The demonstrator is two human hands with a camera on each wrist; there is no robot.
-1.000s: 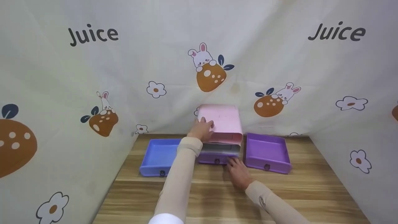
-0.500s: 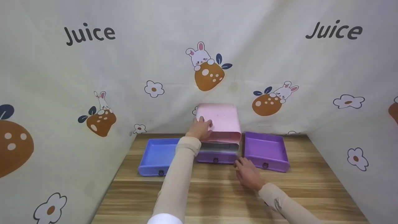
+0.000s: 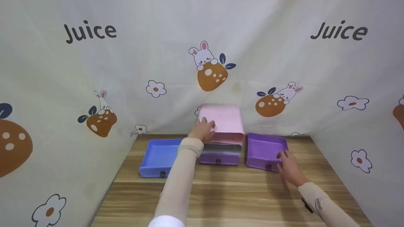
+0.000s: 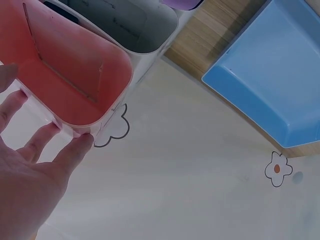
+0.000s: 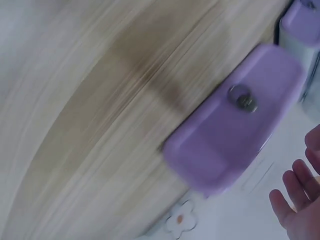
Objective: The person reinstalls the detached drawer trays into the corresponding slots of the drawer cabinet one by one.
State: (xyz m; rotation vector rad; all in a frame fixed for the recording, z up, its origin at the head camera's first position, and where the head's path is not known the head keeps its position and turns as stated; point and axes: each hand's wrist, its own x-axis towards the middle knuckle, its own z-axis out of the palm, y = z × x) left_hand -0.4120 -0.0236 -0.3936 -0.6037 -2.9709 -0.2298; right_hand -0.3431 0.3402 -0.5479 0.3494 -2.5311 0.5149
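My left hand (image 3: 202, 130) rests on the pink top (image 3: 222, 117) of a small drawer cabinet, its fingers spread along the upper left side. Below the pink compartment lies a bare grey-white compartment (image 3: 222, 148). The lowest level holds a purple drawer (image 3: 228, 159) with a dark ring pull. To the cabinet's right stands a loose purple drawer (image 3: 266, 146). My right hand (image 3: 291, 169) hovers at its front right corner; in the right wrist view its relaxed fingers (image 5: 300, 180) hold nothing. Whether it touches the drawer I cannot tell.
A loose blue drawer (image 3: 161, 154) sits left of the cabinet, partly behind the left sleeve (image 3: 181, 176). All stand on a wood-grain table (image 3: 221, 201). Printed cloth (image 3: 170, 56) rises behind and on both sides.
My right hand has moved right, from the lower purple drawer's front to the loose purple drawer's right corner. The left hand stays on the cabinet top.
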